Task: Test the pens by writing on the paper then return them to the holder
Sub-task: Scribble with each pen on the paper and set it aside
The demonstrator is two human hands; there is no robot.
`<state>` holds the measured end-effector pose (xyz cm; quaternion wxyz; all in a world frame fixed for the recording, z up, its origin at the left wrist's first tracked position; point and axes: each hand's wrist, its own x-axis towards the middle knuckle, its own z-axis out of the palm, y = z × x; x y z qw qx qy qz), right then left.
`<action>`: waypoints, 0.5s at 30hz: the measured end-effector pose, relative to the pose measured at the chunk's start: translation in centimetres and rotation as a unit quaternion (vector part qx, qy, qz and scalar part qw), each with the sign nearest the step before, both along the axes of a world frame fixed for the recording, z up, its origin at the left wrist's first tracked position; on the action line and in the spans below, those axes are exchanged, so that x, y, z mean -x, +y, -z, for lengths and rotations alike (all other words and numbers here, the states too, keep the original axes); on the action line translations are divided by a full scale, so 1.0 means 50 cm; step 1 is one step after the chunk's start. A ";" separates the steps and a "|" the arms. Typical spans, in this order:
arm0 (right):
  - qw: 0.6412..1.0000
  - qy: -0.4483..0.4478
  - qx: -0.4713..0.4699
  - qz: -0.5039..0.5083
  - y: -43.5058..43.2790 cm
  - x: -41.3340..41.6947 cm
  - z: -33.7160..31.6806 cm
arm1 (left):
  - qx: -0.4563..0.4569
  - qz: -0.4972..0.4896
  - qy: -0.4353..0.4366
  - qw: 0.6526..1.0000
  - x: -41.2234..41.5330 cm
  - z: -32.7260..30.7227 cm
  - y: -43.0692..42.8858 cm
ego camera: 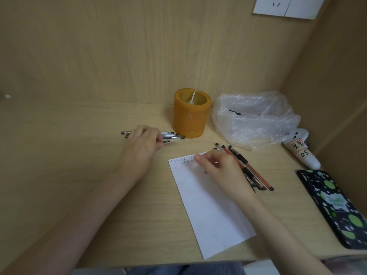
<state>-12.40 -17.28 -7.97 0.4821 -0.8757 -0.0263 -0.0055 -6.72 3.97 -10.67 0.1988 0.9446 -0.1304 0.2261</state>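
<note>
- Two pen piles on my desk [79, 175] rn: clear pens [172, 135] lie flat just left of the holder [191, 116], and red and black pens [252, 169] fan out along the right edge of the paper [210, 211].
- L hand [143, 144]: fingers curled over the clear pens, gripping them against the wood-grain top.
- R hand [220, 167] is at the paper's top edge, fingers bent, tips blurred. Can't tell if it pinches a pen.
- Paper: white rectangle, flat, tilted, w/ a few rows of small red & black marks up top.
- Holder: stubby orange cylinder, matte, upright, w/ a thin pale stick inside.
- Crinkly clear plastic bag [256, 120] sits right of the holder.
- White tube [303, 153] w/ handwritten label, then a phone [335, 205] in a black, green-dotted case by the right wall.
</note>
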 end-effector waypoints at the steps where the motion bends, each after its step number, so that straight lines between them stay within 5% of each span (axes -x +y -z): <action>1: 0.996 0.034 -0.075 -0.019 0.012 0.000 -0.003 | 0.041 0.013 0.012 0.999 0.017 -0.013 -0.014; 5: 0.960 0.040 -0.266 -0.080 0.056 -0.004 -0.015 | 0.112 0.115 0.054 0.986 0.101 -0.070 -0.087; 10: 0.950 -0.011 -0.307 -0.061 0.057 -0.005 -0.014 | 0.111 0.070 0.071 0.989 0.131 -0.071 -0.092; 15: 0.945 -0.011 -0.320 -0.062 0.040 -0.003 -0.011 | 0.106 0.126 0.118 0.979 0.132 -0.053 -0.091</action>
